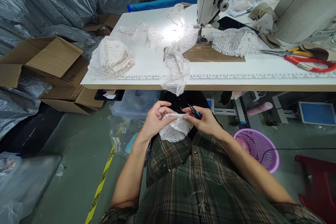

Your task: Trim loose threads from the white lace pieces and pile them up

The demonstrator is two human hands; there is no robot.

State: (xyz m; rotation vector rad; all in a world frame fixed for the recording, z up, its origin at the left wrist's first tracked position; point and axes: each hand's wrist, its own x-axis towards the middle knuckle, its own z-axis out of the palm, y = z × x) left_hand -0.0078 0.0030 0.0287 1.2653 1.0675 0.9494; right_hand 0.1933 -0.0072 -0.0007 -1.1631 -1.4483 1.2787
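Observation:
Over my lap, below the table edge, both hands pinch the upper edge of a white lace piece (176, 131). My left hand (157, 119) grips its left end between thumb and fingers. At the other end, my right hand (203, 120) pinches the lace between thumb and forefinger. Small thread snips (194, 111) with dark blades and a blue part are tucked in that same hand. A strip of white lace (177, 66) hangs over the table edge just above my hands, running back toward the sewing machine (210, 3).
A stack of white lace pieces (111, 57) sits on the left of the table (147, 81). More lace (236, 42) lies right of the needle, near red-handled scissors (309, 63). Cardboard boxes (52, 59) stand at left, a purple basket (262, 147) on the floor at right.

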